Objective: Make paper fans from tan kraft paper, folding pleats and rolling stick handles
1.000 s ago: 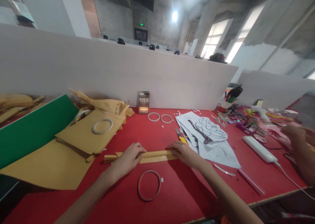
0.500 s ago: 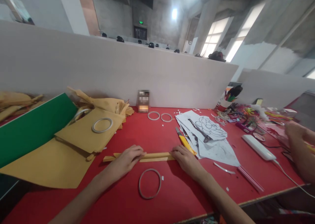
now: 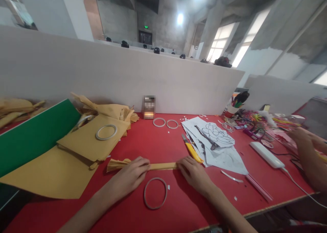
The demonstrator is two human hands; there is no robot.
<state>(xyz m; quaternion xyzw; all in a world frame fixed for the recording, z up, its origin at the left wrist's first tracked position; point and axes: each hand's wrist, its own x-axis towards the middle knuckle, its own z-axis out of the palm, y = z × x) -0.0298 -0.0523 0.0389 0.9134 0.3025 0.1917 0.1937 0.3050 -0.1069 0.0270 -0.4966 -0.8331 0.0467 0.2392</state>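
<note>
A narrow folded strip of tan paper (image 3: 163, 166) lies crosswise on the red tabletop (image 3: 153, 144). My left hand (image 3: 138, 170) grips it near its left part, and fanned pleats (image 3: 116, 165) stick out beyond that wrist. At the strip's right end my right hand (image 3: 190, 170) has its fingers closed on the paper; the fingertips are partly hidden. Just below the strip lies a thin ring (image 3: 155, 193). A yellow utility knife (image 3: 192, 151) rests beyond my right hand.
Tan paper sheets (image 3: 89, 137) carry another ring at the left, beside a green board (image 3: 38, 134). Two rings lie near the white partition (image 3: 122, 79). Drawings (image 3: 219, 151) and a white power strip (image 3: 267, 154) are at the right, near another person's hands (image 3: 304, 141).
The strip now looks narrower and flatter between my hands, with its lower flap no longer showing. The pleats at the left have spread into view. Both hands remain in nearly the same place.
</note>
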